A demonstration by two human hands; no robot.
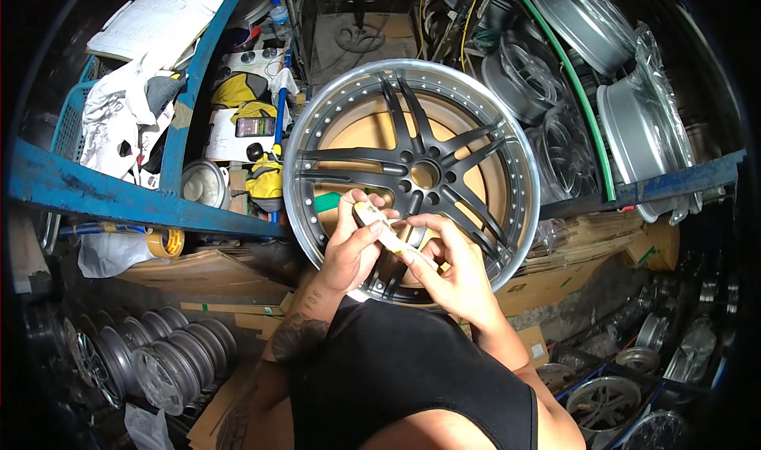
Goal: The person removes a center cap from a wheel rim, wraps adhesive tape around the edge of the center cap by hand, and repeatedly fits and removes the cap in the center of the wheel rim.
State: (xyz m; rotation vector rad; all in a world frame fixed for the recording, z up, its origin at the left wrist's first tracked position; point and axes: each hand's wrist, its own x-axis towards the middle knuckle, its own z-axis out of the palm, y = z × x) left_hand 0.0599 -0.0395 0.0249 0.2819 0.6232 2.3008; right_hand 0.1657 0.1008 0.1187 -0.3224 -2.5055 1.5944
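A large wheel rim (pixel 384 85) with black spokes and a polished lip lies face up in front of me, on a cardboard backing with a green patch showing through the spokes. Over its lower spokes, my left hand (pixel 351 248) and my right hand (pixel 448 268) both grip a small pale, flat strip with yellow edges (pixel 380 230), held at a slant. My left fingers are curled round its upper left end. My right thumb presses on its lower right end, with the other fingers bent beside it. What exactly the strip is, I cannot make out.
Blue metal shelving (pixel 95 200) holds papers (pixel 154 18), white cloths, yellow-black gloves (pixel 261 182), a phone (pixel 255 127) and a tape roll (pixel 164 244) at left. Wrapped rims (pixel 626 137) fill the right shelf behind a green rail. More rims (pixel 166 367) and cardboard sheets lie below.
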